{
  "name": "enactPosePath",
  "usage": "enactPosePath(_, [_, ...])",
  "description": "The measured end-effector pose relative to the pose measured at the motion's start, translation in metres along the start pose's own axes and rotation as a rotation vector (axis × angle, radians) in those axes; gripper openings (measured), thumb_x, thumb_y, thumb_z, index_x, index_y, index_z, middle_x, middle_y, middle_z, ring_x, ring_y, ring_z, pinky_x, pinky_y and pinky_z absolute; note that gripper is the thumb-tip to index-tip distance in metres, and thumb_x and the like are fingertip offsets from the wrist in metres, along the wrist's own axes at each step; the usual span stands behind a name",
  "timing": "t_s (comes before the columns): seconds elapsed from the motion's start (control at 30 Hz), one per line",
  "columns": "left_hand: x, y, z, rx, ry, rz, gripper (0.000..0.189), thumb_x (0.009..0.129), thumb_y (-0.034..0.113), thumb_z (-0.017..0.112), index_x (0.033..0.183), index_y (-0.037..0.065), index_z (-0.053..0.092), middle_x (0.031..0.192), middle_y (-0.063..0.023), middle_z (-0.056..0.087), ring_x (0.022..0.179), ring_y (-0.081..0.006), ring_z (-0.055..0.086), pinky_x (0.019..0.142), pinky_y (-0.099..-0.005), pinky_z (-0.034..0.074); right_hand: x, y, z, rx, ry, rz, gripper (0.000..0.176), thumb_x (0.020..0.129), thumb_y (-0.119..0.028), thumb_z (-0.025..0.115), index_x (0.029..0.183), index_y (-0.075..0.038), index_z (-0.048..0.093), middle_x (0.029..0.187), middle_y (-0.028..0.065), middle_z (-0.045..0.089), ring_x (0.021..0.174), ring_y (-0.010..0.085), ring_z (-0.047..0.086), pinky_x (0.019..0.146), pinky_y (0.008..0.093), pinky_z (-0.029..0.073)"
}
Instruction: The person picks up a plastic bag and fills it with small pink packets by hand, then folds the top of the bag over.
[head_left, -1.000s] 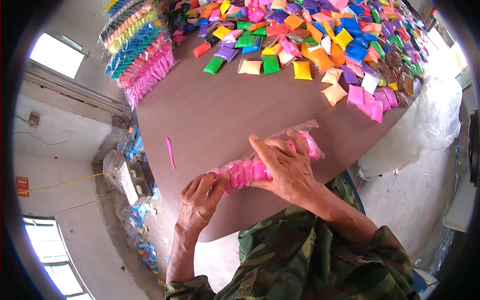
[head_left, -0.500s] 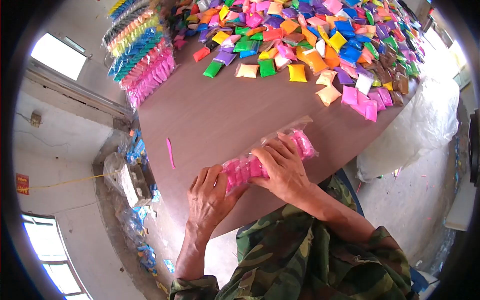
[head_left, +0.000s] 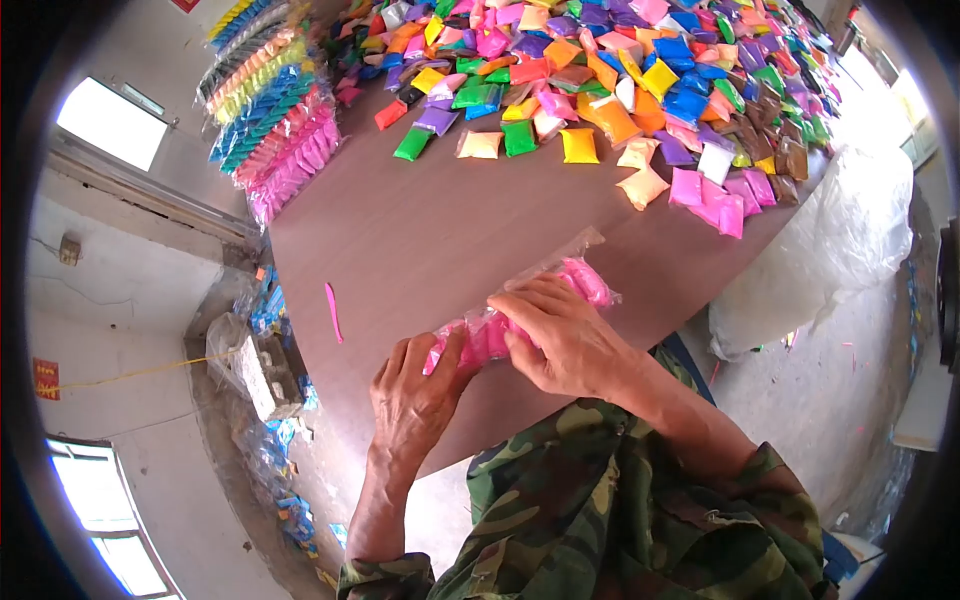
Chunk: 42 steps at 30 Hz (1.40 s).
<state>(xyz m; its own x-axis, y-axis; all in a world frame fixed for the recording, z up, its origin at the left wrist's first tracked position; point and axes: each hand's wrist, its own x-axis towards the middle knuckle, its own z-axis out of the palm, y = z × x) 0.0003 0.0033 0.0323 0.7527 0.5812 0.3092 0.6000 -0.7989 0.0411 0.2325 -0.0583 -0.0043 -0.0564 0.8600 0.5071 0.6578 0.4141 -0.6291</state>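
A long clear plastic bag with pink packets (head_left: 486, 338) lies near the front edge of the brown table (head_left: 400, 240). My left hand (head_left: 415, 390) grips its left end, with the fingers bent over the top. Across its middle and right part, my right hand (head_left: 560, 335) is wrapped with curled fingers, hiding some of the packets. Pink packets and loose clear film show beyond the right hand. A thin pink plastic tool (head_left: 333, 312) lies on the table to the left of the bag.
Many small coloured packets (head_left: 580, 146) are heaped at the back of the table. Filled bags in coloured rows (head_left: 285, 150) are stacked at the back left. A large clear plastic bag (head_left: 820, 250) hangs at the right edge. A concrete block (head_left: 268, 378) stands at the left.
My right hand has slid slightly left along the bag, its fingers now more curled over the packets. The camera view has shifted a little.
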Motion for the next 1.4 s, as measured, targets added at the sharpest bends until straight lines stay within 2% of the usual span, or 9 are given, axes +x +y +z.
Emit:
enactPosePath(0.1, [-0.001, 0.001, 0.001, 0.008, 0.000, -0.008, 0.052, 0.081, 0.028, 0.092, 0.128, 0.011, 0.077, 0.104, -0.0052, 0.067, 0.096, -0.0249, 0.071, 0.073, -0.0383, 0.061, 0.001, 0.004, 0.004, 0.025, -0.008, 0.040, 0.039, 0.095, 0.000, 0.068, 0.134, 0.001, 0.064, 0.122, 0.0198, 0.073, 0.120, 0.0392, 0.067, 0.111, 0.0544, 0.048])
enactPosePath(0.2, [-0.002, 0.001, 0.002, 0.030, -0.004, -0.006, 0.051, 0.083, 0.029, 0.090, 0.129, 0.012, 0.075, 0.106, -0.0063, 0.067, 0.097, -0.0251, 0.071, 0.072, -0.0367, 0.062, 0.004, 0.005, 0.006, -0.037, 0.009, 0.022, 0.039, 0.093, 0.001, 0.067, 0.132, 0.000, 0.067, 0.122, 0.0173, 0.074, 0.118, 0.0371, 0.069, 0.109, 0.0533, 0.048])
enactPosePath(0.5, [-0.004, 0.002, 0.003, 0.021, -0.007, -0.033, 0.051, 0.083, 0.026, 0.090, 0.130, 0.014, 0.077, 0.109, -0.0040, 0.068, 0.099, -0.0247, 0.071, 0.070, -0.0392, 0.063, 0.008, 0.000, -0.001, -0.294, 0.131, -0.039, 0.032, 0.087, -0.006, 0.070, 0.119, -0.008, 0.072, 0.111, 0.0078, 0.074, 0.109, 0.0296, 0.069, 0.102, 0.0467, 0.048])
enactPosePath(0.7, [-0.005, 0.004, 0.003, 0.018, -0.005, -0.050, 0.049, 0.081, 0.025, 0.091, 0.127, 0.014, 0.078, 0.109, -0.0039, 0.068, 0.100, -0.0244, 0.071, 0.070, -0.0392, 0.063, 0.008, 0.000, -0.011, -0.394, 0.237, 0.027, 0.032, 0.088, -0.010, 0.077, 0.119, -0.009, 0.071, 0.109, 0.0046, 0.068, 0.104, 0.0288, 0.066, 0.090, 0.0432, 0.053])
enactPosePath(0.8, [-0.003, 0.005, 0.005, 0.023, 0.015, -0.050, 0.048, 0.080, 0.025, 0.092, 0.125, 0.014, 0.079, 0.110, -0.0040, 0.068, 0.100, -0.0245, 0.071, 0.071, -0.0393, 0.063, 0.005, 0.006, -0.029, -0.357, 0.253, 0.105, 0.037, 0.086, -0.012, 0.082, 0.122, -0.010, 0.071, 0.115, 0.0065, 0.067, 0.105, 0.0298, 0.066, 0.086, 0.0427, 0.056])
enactPosePath(0.97, [-0.003, 0.004, 0.004, 0.012, 0.024, -0.039, 0.049, 0.079, 0.025, 0.093, 0.124, 0.013, 0.079, 0.110, -0.0041, 0.069, 0.100, -0.0243, 0.071, 0.072, -0.0393, 0.063, 0.012, 0.022, -0.053, -0.411, 0.148, 0.164, 0.038, 0.086, -0.012, 0.083, 0.123, -0.011, 0.073, 0.130, 0.0089, 0.066, 0.122, 0.0333, 0.066, 0.094, 0.0436, 0.060])
enactPosePath(1.17, [-0.002, 0.005, 0.003, -0.005, 0.004, -0.071, 0.051, 0.079, 0.026, 0.094, 0.126, 0.014, 0.078, 0.111, -0.0034, 0.068, 0.100, -0.0241, 0.070, 0.072, -0.0395, 0.062, 0.004, 0.036, -0.043, -0.235, 0.122, 0.171, 0.016, 0.090, -0.008, 0.080, 0.101, -0.008, 0.069, 0.111, 0.0083, 0.069, 0.108, 0.0319, 0.070, 0.087, 0.0435, 0.061])
enactPosePath(1.27, [-0.004, 0.004, 0.006, 0.004, -0.001, -0.077, 0.051, 0.079, 0.026, 0.094, 0.126, 0.013, 0.077, 0.111, -0.0033, 0.068, 0.100, -0.0243, 0.069, 0.072, -0.0394, 0.062, -0.004, 0.049, -0.031, -0.283, 0.228, 0.006, 0.015, 0.088, -0.005, 0.079, 0.095, -0.008, 0.065, 0.104, 0.0079, 0.068, 0.100, 0.0315, 0.070, 0.086, 0.0430, 0.059])
enactPosePath(1.4, [0.000, 0.007, 0.003, 0.024, -0.022, -0.081, 0.048, 0.080, 0.023, 0.093, 0.124, 0.012, 0.077, 0.111, -0.0038, 0.068, 0.100, -0.0244, 0.069, 0.072, -0.0397, 0.062, -0.010, 0.053, -0.030, -0.307, 0.263, -0.054, 0.018, 0.084, -0.004, 0.079, 0.095, -0.008, 0.065, 0.103, 0.0074, 0.066, 0.098, 0.0300, 0.068, 0.088, 0.0426, 0.057])
